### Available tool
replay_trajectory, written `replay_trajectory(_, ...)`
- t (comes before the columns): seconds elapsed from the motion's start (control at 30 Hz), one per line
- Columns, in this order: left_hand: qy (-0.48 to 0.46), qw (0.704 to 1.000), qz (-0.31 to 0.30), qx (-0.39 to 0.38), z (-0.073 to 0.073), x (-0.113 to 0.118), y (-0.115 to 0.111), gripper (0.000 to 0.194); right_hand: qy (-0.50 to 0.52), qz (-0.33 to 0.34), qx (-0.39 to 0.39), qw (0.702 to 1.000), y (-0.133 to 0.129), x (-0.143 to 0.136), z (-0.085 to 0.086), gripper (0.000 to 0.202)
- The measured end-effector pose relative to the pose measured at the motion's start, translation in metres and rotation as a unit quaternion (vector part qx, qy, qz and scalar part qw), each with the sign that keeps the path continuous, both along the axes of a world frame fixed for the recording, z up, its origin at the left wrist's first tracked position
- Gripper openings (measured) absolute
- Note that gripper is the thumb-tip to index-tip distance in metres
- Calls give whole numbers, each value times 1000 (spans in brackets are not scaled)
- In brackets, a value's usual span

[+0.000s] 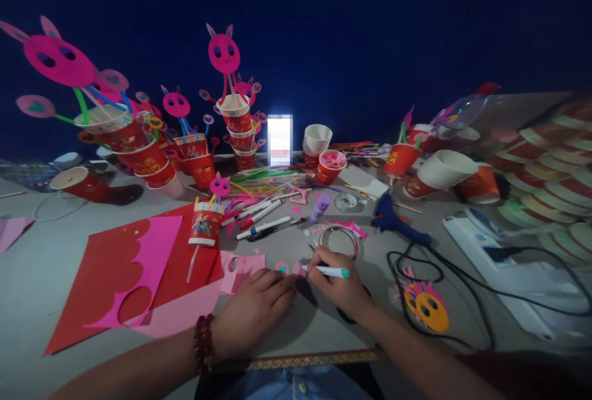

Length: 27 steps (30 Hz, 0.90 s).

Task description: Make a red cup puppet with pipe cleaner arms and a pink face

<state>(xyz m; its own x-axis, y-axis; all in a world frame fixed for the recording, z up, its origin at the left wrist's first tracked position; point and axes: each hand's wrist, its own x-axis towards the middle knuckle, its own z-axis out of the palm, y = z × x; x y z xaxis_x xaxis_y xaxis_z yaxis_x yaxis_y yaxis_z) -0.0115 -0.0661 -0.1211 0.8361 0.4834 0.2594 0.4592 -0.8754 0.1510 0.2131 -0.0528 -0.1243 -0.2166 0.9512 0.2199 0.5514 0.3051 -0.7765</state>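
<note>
Wrapped in the fingers of my right hand is a white marker with a green end, its tip over a small pink paper circle. My left hand lies palm down on the table, its fingertips at the lower edge of that circle. Just left of it is another pink circle bearing a green heart. Cut pink paper lies beside my left hand. A grey ring of tape sits behind my right hand.
Red and magenta sheets lie at left. Decorated paper cups and several pens stand or lie beyond my hands. A blue glue gun, its black cable, a power strip and orange face cutouts occupy the right.
</note>
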Motion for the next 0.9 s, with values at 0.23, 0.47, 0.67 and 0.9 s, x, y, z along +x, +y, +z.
replay_trajectory(0.23,1,1000,3,6,0,0,0,15,24,0,-12,1000,-1,1,0,16)
replay_trajectory(0.47,-8,1000,-2,8,0,1,1,15,21,24,-29,999,0,1,0,14)
replay_trajectory(0.67,6,1000,0,2,-2,0,0,18,3,24,-31,999,0,0,1,12)
replay_trajectory(0.9,-3,1000,2,-1,-1,0,0,21,-3,25,-28,999,-1,0,0,13)
